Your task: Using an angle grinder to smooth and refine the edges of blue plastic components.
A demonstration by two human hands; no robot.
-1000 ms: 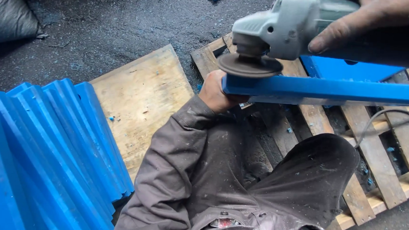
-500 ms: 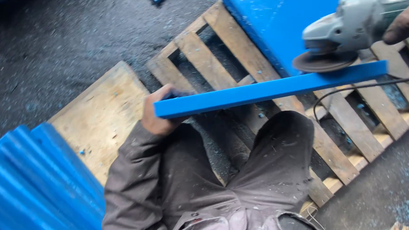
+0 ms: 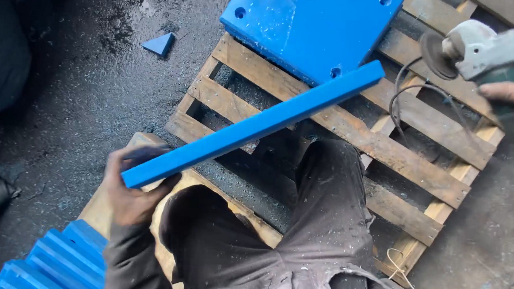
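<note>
The long blue plastic bar (image 3: 258, 124) hangs in the air, slanting from lower left up to the right, above the weathered wooden pallet (image 3: 417, 169) and the knees in dark dusty trousers (image 3: 323, 222). The left hand (image 3: 131, 191) has its fingers clenched around the bar's near end. Over on the right, the right hand (image 3: 510, 92) grips the grey-green angle grinder (image 3: 480, 53), fingers wrapped round its body, the disc well apart from the bar's far tip. The grinder's black cable (image 3: 400, 96) loops down across the slats. A flat blue slab with drilled holes (image 3: 308, 25) lies on the pallet just behind the bar. A small blue triangular offcut (image 3: 159, 43) sits on the wet black floor (image 3: 98, 85). Stacked blue strips (image 3: 55, 263) lie at lower left.
</note>
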